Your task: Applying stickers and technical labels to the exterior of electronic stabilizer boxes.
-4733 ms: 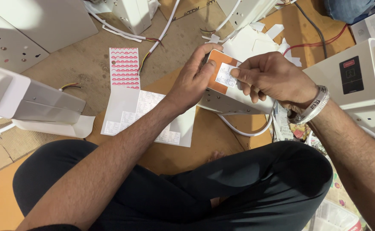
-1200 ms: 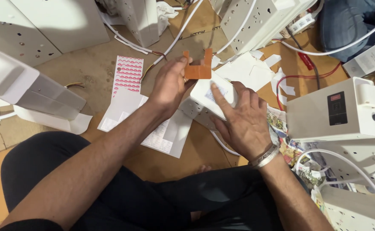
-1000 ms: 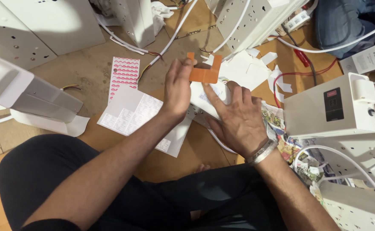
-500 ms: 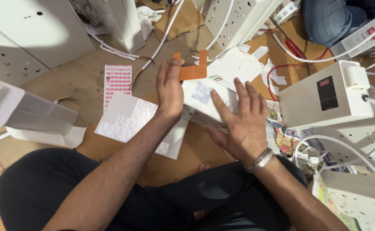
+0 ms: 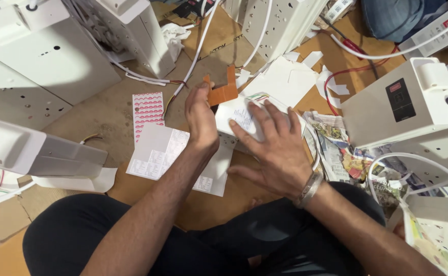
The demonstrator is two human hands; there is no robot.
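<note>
White plastic made up the small box [image 5: 244, 120] that was pressed flat under the right hand [image 5: 272, 148], fingers spread wide and laid over its top face, where a printed label could be seen already stuck down. Nothing was gripped by that hand; it only bore down on the box, which rested on the cardboard-covered floor [image 5: 106, 115] just ahead of the crossed legs. The left hand [image 5: 199, 116] was held edge-on beside the box, its fingers nearly straight, with an orange backing piece [image 5: 223, 92] at the fingertips; whether that piece was pinched or merely touched could not be told. A white label sheet [image 5: 165, 153] lay under the left wrist, and a sheet of pink stickers [image 5: 148, 110] just beyond it. A larger white unit with a dark panel [image 5: 403, 105] stood to the right, near crumpled newspaper [image 5: 336, 148]. By the look of it, the label had been placed and was being smoothed; the orange backing was judged still to be set aside
</note>
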